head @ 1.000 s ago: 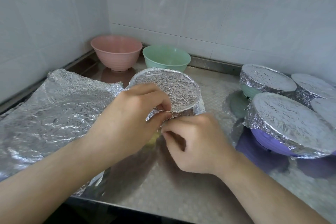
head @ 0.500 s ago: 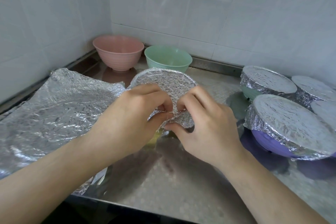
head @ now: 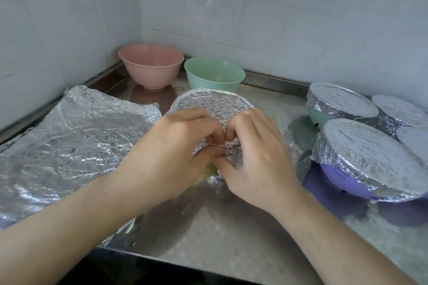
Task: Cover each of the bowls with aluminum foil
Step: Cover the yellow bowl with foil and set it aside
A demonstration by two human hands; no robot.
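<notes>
Now right hand (head: 252, 150) had joined left hand (head: 183, 146) at near rim; both pinched foil (head: 213, 106) down over centre bowl — crimping nearly done.

Pale grey tiled walls (head: 254, 2) meet in a corner beyond the hands. Under them lies a stainless steel counter (head: 208, 233), its raised back edge (head: 273, 81) against the tiles.

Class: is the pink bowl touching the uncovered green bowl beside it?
Apart. The head view shows a strip of counter between the pink bowl and the uncovered green bowl.
</notes>
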